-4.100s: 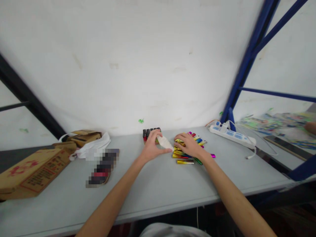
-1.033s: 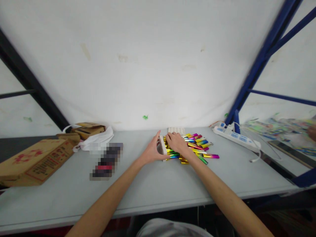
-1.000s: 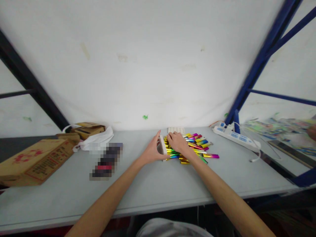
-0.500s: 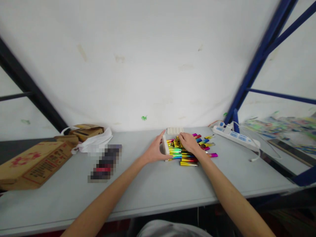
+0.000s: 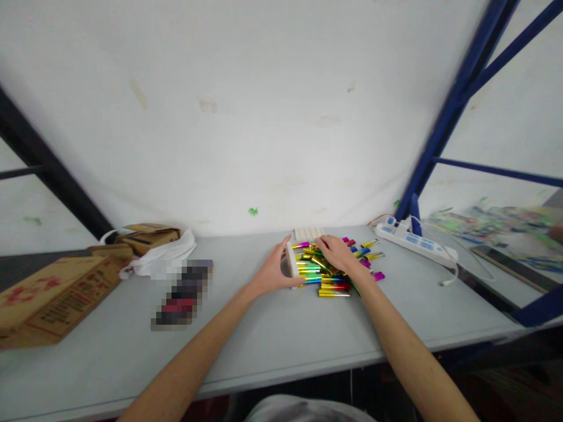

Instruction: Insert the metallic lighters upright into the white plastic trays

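Observation:
My left hand (image 5: 272,271) is closed around a white holder (image 5: 291,262) that stands on its edge, thumb at the near end and fingers at the far end. Shiny metallic tubes (image 5: 311,271) in green, blue, gold and purple point into the holder's right side. My right hand (image 5: 336,253) reaches over the loose pile of coloured tubes (image 5: 335,287), its fingers curled down at the pile's far left. What lies between those fingertips is hidden. Behind the pile, a second white holder with rows of hollows (image 5: 309,233) rests near the wall.
A white power strip (image 5: 416,245) with cables lies to the right, beside a blue metal frame (image 5: 440,140). Cardboard boxes (image 5: 61,293), a white plastic bag (image 5: 165,258) and a blurred-out dark item (image 5: 182,296) are on the left. Colourful clutter (image 5: 497,225) sits far right.
The view has shifted slightly. A purple tube now shows at the holder's far end. My right hand stays over the pile with small finger movement; my left hand keeps hold of the holder.

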`<state>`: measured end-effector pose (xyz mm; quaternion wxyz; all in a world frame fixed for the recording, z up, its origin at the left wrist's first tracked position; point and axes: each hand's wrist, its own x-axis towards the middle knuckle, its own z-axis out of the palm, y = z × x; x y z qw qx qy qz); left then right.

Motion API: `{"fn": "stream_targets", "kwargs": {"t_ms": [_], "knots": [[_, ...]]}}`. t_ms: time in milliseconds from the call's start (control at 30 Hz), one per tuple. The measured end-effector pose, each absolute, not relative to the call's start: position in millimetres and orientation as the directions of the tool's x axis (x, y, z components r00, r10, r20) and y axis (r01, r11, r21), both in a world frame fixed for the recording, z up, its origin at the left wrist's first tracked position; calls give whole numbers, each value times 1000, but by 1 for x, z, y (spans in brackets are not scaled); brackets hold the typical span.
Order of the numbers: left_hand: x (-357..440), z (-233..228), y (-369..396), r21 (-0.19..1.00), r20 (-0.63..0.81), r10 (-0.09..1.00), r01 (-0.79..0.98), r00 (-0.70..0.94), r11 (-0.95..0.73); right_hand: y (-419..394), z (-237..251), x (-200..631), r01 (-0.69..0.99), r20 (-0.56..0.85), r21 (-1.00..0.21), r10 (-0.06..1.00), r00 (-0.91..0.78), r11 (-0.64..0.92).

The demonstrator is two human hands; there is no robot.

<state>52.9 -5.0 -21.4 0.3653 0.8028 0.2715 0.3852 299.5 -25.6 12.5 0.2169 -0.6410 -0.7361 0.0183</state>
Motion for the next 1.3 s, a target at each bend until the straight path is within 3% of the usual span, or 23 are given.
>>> {"fn": "stream_targets", "kwargs": {"t_ms": [433, 667, 833, 1033, 1300], "knots": [[52, -22, -4, 806, 404, 732, 166, 549, -569, -30, 15, 290, 963, 362, -225, 930, -62, 151], [53, -22, -3, 832, 391, 735, 129, 554, -540, -38, 17, 253, 940, 341, -213, 922, -183, 266], [52, -20, -3, 846, 388, 724, 91, 570, -525, -51, 8, 226, 948, 303, -63, 911, -279, 311], [51, -17, -3, 844, 380, 720, 101, 581, -527, -50, 2, 232, 951, 325, 3, 899, -292, 308], [43, -17, -1, 808, 372, 724, 182, 581, -561, -46, 10, 253, 938, 356, -113, 895, -270, 328]]}}
